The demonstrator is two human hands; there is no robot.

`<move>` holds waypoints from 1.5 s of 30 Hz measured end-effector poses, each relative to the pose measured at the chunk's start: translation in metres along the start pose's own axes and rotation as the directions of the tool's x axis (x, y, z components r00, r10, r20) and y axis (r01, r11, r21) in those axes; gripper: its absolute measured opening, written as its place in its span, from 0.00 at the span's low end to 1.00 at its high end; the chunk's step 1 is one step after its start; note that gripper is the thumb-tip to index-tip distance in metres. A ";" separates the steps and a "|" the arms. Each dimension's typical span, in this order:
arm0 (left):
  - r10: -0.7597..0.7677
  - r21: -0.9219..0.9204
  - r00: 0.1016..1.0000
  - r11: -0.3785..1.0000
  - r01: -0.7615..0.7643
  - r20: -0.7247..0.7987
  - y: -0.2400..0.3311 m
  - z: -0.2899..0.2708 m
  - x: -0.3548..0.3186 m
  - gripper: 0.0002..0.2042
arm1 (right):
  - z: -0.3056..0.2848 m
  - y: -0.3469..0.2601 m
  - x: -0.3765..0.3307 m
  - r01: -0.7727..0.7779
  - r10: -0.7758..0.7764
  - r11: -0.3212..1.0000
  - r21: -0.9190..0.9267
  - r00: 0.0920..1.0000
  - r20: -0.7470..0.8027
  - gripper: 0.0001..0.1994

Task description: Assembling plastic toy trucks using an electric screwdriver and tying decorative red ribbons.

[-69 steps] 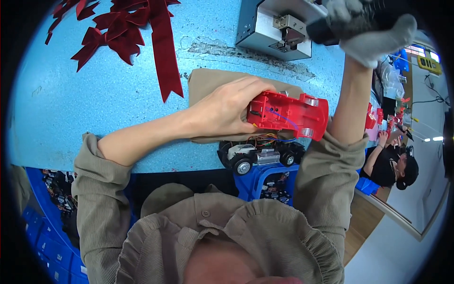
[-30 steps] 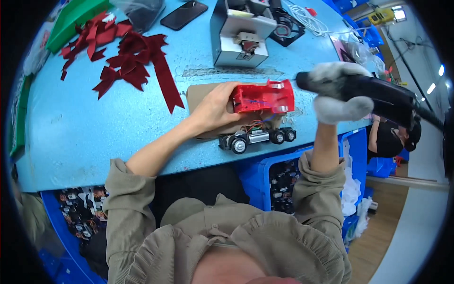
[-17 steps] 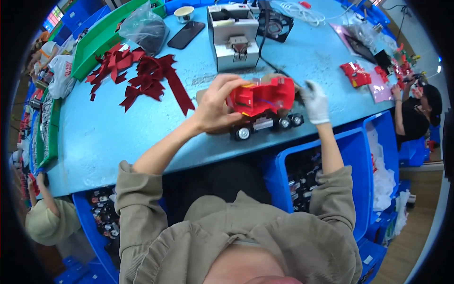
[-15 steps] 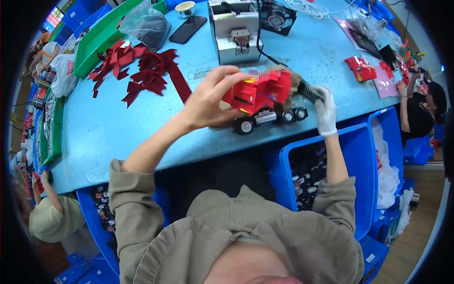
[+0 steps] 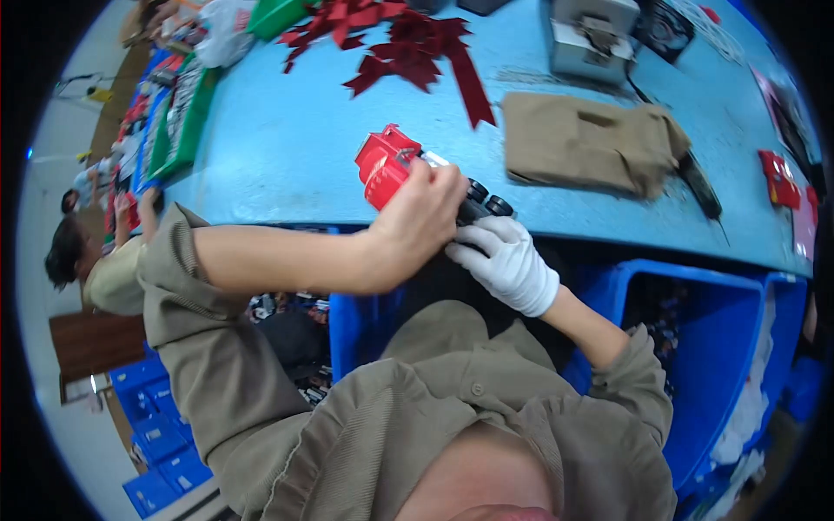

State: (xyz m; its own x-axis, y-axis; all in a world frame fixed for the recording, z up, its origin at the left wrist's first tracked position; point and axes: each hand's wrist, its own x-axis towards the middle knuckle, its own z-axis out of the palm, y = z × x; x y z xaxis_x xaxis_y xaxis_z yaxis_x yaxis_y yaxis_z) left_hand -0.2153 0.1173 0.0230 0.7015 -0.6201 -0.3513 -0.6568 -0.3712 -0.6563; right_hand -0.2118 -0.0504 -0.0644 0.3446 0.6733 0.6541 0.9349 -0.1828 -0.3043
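Truck (image 5: 401,174): red cab (image 5: 379,169) looks seated on chassis (image 5: 472,210), fastening can't tell; your L hand (image 5: 421,208) closed round mid, gloved R hand (image 5: 504,260) w/ fingers curled, gripping rear.

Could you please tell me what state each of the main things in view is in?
Left hand: bare, gripping the toy truck.
Right hand: white-gloved, holding the black chassis.
Toy truck: held in both hands; whether the red body is fastened is hidden.
Brown pad: lying on the table.
Dark tool: lying at the pad's right end.
Red bows: heaped on the table.
Blue bin at right: open.
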 end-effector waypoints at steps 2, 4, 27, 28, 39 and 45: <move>-0.127 0.042 0.986 0.991 0.123 0.109 -0.020 0.037 -0.009 0.14 | 0.004 0.000 0.001 -0.119 0.120 0.988 0.098 0.993 -0.004 0.18; -0.254 0.158 0.940 0.962 0.222 0.227 -0.043 0.085 -0.022 0.18 | -0.008 0.006 -0.005 -0.190 0.194 0.972 0.136 0.981 -0.015 0.18; -0.497 -0.872 0.865 0.449 0.194 -0.064 0.001 0.158 -0.019 0.24 | -0.401 0.318 -0.253 -0.947 0.674 -0.116 -0.299 0.146 -0.724 0.36; -0.486 -0.868 0.873 0.451 0.209 -0.042 -0.001 0.152 -0.013 0.24 | -0.403 0.322 -0.266 -0.950 0.693 -0.115 -0.291 0.133 -0.709 0.36; -0.541 -0.455 0.840 -0.740 -0.496 -0.035 -0.012 -0.049 0.196 0.25 | -0.236 0.136 -0.019 -0.623 0.788 0.604 0.498 0.563 -0.251 0.23; -0.628 -0.956 0.778 -0.221 -0.192 -0.011 -0.036 -0.048 0.203 0.31 | -0.253 0.089 -0.180 -0.797 0.608 0.560 0.224 0.212 -0.765 0.16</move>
State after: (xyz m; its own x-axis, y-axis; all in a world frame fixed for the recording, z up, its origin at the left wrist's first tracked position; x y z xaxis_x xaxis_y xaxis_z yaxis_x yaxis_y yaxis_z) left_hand -0.0623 -0.0282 0.0069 0.9552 -0.2573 0.1464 -0.2543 -0.4599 0.8508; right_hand -0.1696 -0.3694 -0.0342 0.7067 -0.5165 0.4836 0.2301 -0.4786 -0.8474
